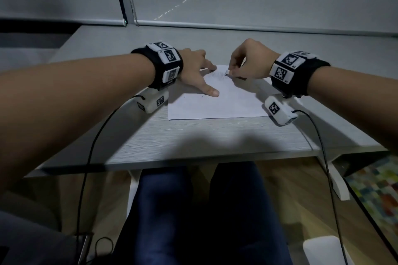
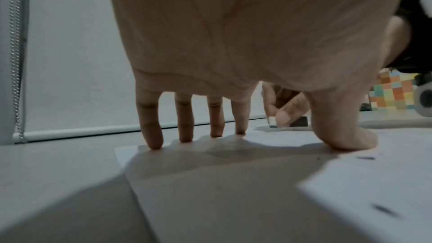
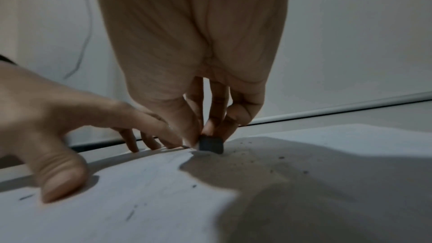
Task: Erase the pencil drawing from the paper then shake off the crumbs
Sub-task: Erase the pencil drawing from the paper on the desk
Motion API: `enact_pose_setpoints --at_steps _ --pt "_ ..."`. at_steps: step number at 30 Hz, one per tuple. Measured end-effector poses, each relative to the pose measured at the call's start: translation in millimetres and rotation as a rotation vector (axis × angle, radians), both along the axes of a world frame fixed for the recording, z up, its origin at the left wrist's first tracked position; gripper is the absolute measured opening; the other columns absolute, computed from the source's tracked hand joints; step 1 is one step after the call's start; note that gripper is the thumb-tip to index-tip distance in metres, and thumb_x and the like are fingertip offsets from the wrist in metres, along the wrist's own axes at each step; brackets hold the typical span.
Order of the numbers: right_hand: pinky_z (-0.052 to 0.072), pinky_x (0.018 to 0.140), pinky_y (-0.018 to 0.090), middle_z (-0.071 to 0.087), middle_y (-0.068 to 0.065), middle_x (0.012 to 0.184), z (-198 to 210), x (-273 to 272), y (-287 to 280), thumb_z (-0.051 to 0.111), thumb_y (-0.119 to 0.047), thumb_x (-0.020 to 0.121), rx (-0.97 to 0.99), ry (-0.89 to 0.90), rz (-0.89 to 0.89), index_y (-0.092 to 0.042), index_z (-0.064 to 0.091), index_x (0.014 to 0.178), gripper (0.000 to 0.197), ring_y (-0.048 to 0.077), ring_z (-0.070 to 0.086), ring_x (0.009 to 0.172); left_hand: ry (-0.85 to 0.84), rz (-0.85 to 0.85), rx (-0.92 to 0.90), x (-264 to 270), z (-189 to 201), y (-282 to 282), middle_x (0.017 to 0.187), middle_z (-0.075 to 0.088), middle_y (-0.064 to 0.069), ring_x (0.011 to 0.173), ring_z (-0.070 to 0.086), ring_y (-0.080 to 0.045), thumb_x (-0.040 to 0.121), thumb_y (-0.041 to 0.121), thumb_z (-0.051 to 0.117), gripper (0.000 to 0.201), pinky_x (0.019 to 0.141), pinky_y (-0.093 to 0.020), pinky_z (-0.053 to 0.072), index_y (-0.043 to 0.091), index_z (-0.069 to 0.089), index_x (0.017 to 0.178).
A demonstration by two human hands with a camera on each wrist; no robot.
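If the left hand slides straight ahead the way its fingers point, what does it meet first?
Probably the right hand pinching the eraser; the left hand fingers point toward it across the paper, though depth is unclear.

Pencil drawing (image 1: 217, 75) faint, shape unreadable.

The sheet of paper (image 1: 215, 103) under my fingers is thin, white and matt. Around the paper, the desk top (image 1: 193, 137) looks like grey laminate with a fine line grain. My eraser (image 3: 210, 145) on the paper looks dull, like rubber.
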State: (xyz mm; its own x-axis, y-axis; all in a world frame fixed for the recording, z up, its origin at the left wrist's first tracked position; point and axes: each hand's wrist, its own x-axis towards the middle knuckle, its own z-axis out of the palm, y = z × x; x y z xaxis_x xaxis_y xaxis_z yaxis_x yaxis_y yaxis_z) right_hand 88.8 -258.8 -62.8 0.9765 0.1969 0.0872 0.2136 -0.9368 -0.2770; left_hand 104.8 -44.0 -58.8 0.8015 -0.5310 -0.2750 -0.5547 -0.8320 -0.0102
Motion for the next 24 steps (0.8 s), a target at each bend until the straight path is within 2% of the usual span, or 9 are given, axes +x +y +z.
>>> enact_pose_setpoints --at_steps 5,9,11,15,18,20,22,24 --pt "0.055 0.069 0.027 0.075 -0.003 0.074 -5.3 0.2 11.9 0.079 -0.024 0.084 -0.014 0.024 0.032 -0.018 0.08 0.08 0.008 0.009 0.064 0.064 0.018 0.032 -0.002 0.9 0.4 -4.7 0.129 0.039 0.003 0.138 0.043 -0.036 0.061 0.097 0.064 0.113 0.097 -0.046 0.038 0.054 0.028 0.159" --pt "0.056 0.067 0.03 0.075 0.003 0.074 -1.7 10.8 8.8 0.079 -0.019 0.083 -0.063 -0.012 -0.069 -0.013 0.08 0.076 0.008 0.02 0.07 0.072 0.024 0.075 0.045 1.6 3.8 -9.2 0.148 0.035 -0.001 0.142 0.039 -0.039 0.053 0.099 0.065 0.119 0.098 -0.05 0.039 0.062 0.022 0.158" --pt "0.059 0.069 0.032 0.076 0.005 0.075 0.1 13.9 6.4 0.078 -0.016 0.082 -0.071 -0.013 -0.094 -0.011 0.08 0.077 0.008 0.024 0.072 0.076 0.019 0.074 0.064 2.7 3.8 -12.2 0.148 0.034 -0.001 0.142 0.039 -0.039 0.048 0.101 0.065 0.123 0.095 -0.049 0.038 0.064 0.02 0.157" --pt "0.059 0.071 0.033 0.076 0.005 0.075 -3.7 2.3 13.8 0.078 -0.017 0.085 -0.082 -0.014 0.021 -0.009 0.079 0.078 0.01 0.024 0.071 0.075 0.016 0.09 0.074 3.9 2.5 -15.1 0.144 0.035 -0.001 0.143 0.037 -0.039 0.043 0.103 0.063 0.127 0.098 -0.051 0.038 0.066 0.017 0.156" --pt "0.054 0.066 0.027 0.074 0.0 0.07 -5.9 -6.4 20.5 0.078 -0.021 0.085 -0.072 0.018 0.108 -0.012 0.079 0.077 0.012 0.016 0.068 0.066 0.025 0.094 0.079 4.1 3.0 -16.7 0.133 0.033 0.001 0.142 0.039 -0.037 0.047 0.1 0.066 0.125 0.09 -0.046 0.033 0.063 0.018 0.157" --pt "0.055 0.066 0.027 0.074 -0.001 0.069 -4.6 -2.9 18.1 0.078 -0.021 0.084 -0.072 0.008 0.089 -0.013 0.079 0.077 0.011 0.016 0.067 0.065 0.03 0.105 0.078 5.7 2.5 -17.8 0.14 0.033 -0.001 0.144 0.037 -0.035 0.051 0.097 0.068 0.123 0.093 -0.046 0.033 0.062 0.018 0.158" --pt "0.059 0.068 0.032 0.075 0.003 0.071 -1.5 4.1 11.3 0.077 -0.018 0.083 -0.076 -0.017 0.021 -0.011 0.08 0.077 0.01 0.02 0.067 0.067 0.025 0.114 0.095 4.8 2.4 -18.9 0.152 0.03 -0.004 0.147 0.033 -0.033 0.054 0.095 0.068 0.122 0.102 -0.048 0.035 0.061 0.017 0.159" --pt "0.061 0.071 0.034 0.075 0.004 0.071 1.5 9.4 6.3 0.076 -0.016 0.083 -0.079 -0.024 -0.04 -0.01 0.08 0.077 0.009 0.021 0.067 0.068 0.023 0.122 0.104 4.3 2.6 -19.4 0.157 0.027 -0.005 0.15 0.028 -0.033 0.056 0.094 0.068 0.12 0.11 -0.05 0.033 0.06 0.017 0.16"
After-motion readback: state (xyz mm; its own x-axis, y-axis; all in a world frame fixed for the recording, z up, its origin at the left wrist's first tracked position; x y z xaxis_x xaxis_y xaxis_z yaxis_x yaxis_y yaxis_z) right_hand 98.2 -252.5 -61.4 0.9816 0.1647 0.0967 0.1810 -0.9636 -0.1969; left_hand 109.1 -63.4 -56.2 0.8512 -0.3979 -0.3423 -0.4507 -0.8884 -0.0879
